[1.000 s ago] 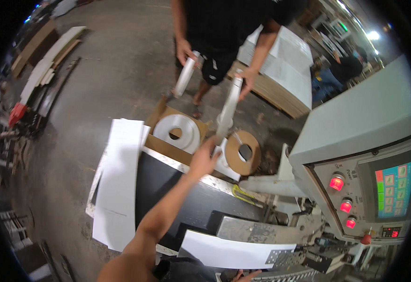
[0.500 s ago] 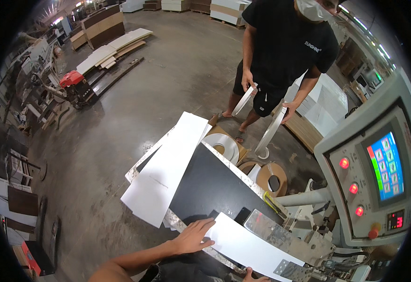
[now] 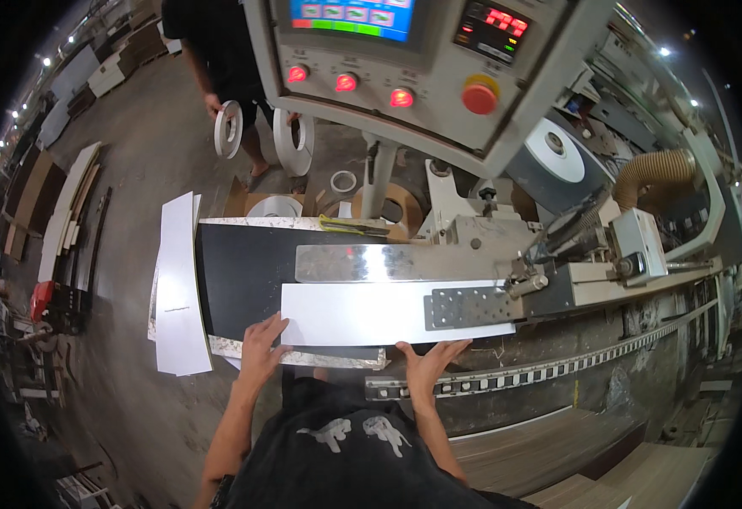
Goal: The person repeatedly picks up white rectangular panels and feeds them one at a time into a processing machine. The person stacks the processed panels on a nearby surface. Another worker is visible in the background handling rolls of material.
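A long white panel (image 3: 362, 312) lies flat on the black machine table (image 3: 239, 271). My left hand (image 3: 262, 346) rests on the panel's near left corner, fingers spread. On the panel's near edge sits my right hand (image 3: 429, 363), also spread flat. The panel's right end lies under a perforated metal plate (image 3: 464, 307) of the machine. A shiny metal guard (image 3: 388, 263) runs along the panel's far side.
A control box (image 3: 405, 59) with a screen and red buttons hangs above the table. Across the machine, another person (image 3: 218, 51) holds two white tape rolls (image 3: 228, 129). White boards (image 3: 178, 284) lie stacked left of the table. More rolls (image 3: 276, 206) sit on the floor.
My view has swung from the person and the floor to the machine. The white panel now lies flat on the table with both my hands on its near edge.
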The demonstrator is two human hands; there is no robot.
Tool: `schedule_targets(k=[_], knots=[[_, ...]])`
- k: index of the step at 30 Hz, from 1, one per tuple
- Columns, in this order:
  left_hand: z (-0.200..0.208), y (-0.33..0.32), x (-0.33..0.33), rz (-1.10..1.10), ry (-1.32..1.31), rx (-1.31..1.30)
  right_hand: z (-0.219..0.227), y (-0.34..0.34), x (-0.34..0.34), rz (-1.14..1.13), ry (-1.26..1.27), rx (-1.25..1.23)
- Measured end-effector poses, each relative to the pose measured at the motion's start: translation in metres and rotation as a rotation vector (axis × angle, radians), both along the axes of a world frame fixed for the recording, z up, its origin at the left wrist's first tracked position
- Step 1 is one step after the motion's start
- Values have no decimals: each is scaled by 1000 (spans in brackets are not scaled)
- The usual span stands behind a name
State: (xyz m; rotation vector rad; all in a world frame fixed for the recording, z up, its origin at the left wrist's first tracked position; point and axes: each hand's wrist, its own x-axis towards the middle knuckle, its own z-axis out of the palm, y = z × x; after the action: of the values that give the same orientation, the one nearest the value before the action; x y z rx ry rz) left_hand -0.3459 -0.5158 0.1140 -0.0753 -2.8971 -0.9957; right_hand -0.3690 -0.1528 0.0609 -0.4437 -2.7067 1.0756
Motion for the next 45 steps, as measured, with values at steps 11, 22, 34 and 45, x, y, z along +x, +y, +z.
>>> schedule_targets(k=[11, 22, 34, 45], knots=[[-10, 107, -17, -72, 61, -85, -32, 126, -24, -56, 99, 47], [-22, 202, -38, -165, -9, -146, -4, 41, 12, -102, -116, -1452], [-159, -79, 280, 188, -726, 98, 16, 75, -13, -95, 260, -1896], [-252, -244, 469, 705, -567, 525, 27, -237, 79, 138, -34, -994]])
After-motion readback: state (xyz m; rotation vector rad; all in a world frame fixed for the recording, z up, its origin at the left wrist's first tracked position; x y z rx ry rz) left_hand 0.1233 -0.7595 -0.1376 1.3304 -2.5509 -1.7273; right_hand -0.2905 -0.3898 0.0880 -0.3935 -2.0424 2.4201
